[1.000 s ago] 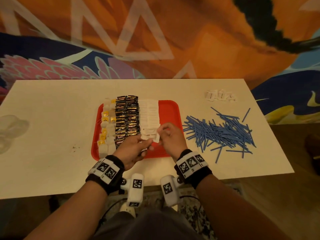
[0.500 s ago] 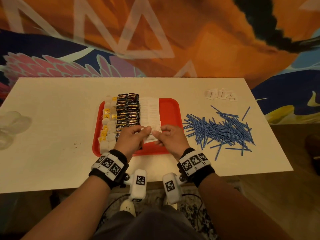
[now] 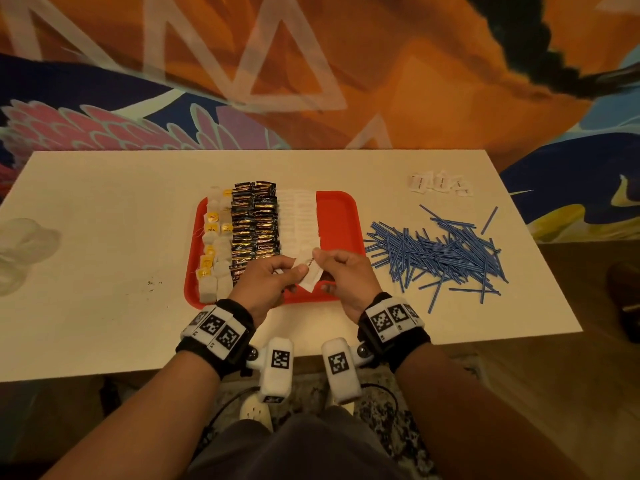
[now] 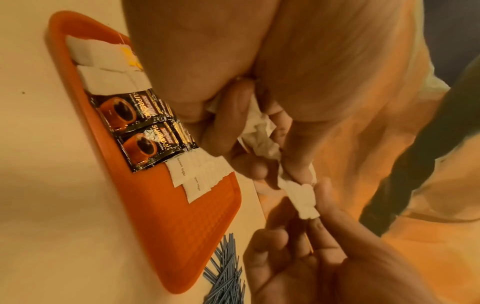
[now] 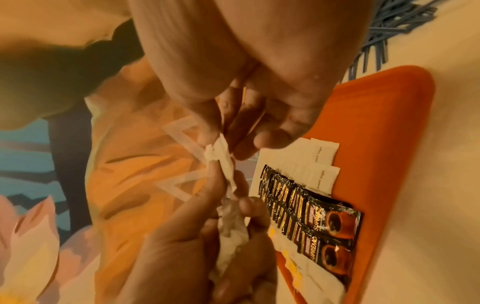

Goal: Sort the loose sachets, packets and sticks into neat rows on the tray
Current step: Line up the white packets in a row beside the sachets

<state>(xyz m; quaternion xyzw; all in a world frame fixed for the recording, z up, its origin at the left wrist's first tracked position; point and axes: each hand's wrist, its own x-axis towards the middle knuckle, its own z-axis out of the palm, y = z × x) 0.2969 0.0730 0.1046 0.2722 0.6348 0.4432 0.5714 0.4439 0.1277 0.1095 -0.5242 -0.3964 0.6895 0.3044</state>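
Pinching one white sugar sachet (image 3: pixel 313 276) between them, left hand (image 3: pixel 265 284) and right hand (image 3: pixel 344 277), fingers curled, hover above the red tray's (image 3: pixel 341 216) near edge, beside the brown sugar row (image 3: pixel 300 220).

You have one red tray (image 3: pixel 341 216) on one tabletop (image 3: pixel 104 220). On it sit two columns of tea bags (image 3: pixel 216 244), two columns of black coffee packets (image 3: pixel 254 220) and two columns of white sugar sachets (image 3: pixel 299 220); each is too overlapped to count singly. Roughly six white sachets (image 3: pixel 440 183) lie loose. The blue sticks (image 3: pixel 436 252) form one pile, too tangled to count.
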